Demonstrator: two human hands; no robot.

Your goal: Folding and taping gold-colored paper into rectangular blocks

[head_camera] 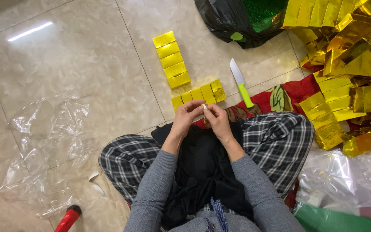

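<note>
I sit cross-legged on a tiled floor. My left hand (186, 115) and my right hand (217, 119) meet in front of my lap, fingertips pinched together on a small white piece (204, 105) between them. Just beyond my hands lies a row of gold foil blocks (198, 95). A second row of gold foil blocks (171, 59) runs away from me above it. A knife (241, 82) with a white blade and green handle lies to the right of the rows.
A heap of folded gold foil paper (348, 64) fills the right side, over a red patterned cloth (280, 96). A black bag (232, 21) sits at the top. Clear plastic sheets (48, 141) lie left, more plastic (344, 180) right. A red handle (68, 219) pokes in bottom left.
</note>
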